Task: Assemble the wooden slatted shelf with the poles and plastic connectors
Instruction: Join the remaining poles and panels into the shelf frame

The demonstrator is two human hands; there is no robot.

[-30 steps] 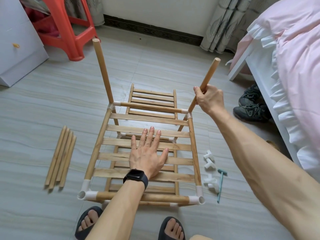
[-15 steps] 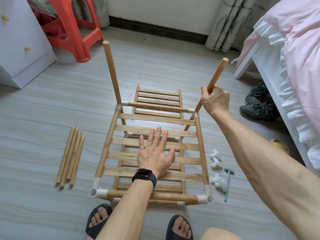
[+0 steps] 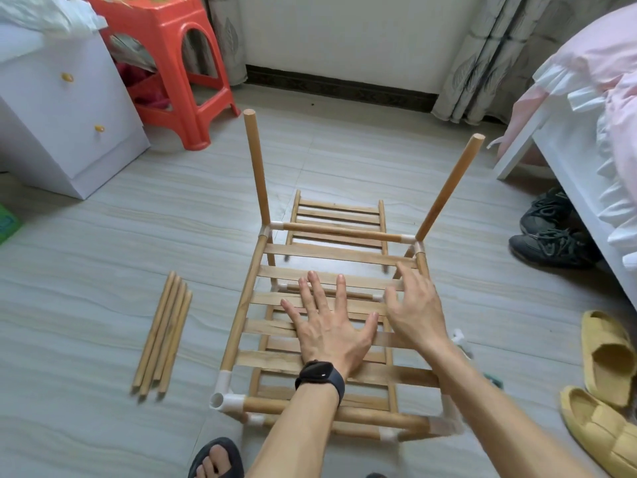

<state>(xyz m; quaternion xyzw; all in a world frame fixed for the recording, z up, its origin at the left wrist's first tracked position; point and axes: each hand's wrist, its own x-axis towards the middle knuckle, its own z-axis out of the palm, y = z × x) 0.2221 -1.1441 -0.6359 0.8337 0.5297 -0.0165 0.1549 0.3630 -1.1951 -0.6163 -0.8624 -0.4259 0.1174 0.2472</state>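
The wooden slatted shelf [image 3: 275,360] stands on the floor in front of me, its poles joined by white plastic connectors [image 3: 225,396]. Two upright poles rise from its far corners, the left pole [image 3: 256,167] and the right pole [image 3: 448,188]. My left hand [image 3: 331,326], with a black watch on the wrist, presses flat on the top slats with spread fingers. My right hand [image 3: 417,308] hovers over the slats near the right rail, fingers loosely spread, holding nothing. A spare slatted panel [image 3: 337,215] lies on the floor behind the frame.
Several loose poles [image 3: 162,332] lie left of the shelf. Spare white connectors [image 3: 460,339] sit by its right side. A white drawer cabinet [image 3: 65,108] and red stool [image 3: 172,63] stand at the back left. A bed [image 3: 586,132], black shoes [image 3: 551,236] and yellow slippers [image 3: 603,391] are on the right.
My right hand has let go of the right upright pole and come down over the slats beside my left hand. The left hand stays pressed on the slats. The camera tilted up.
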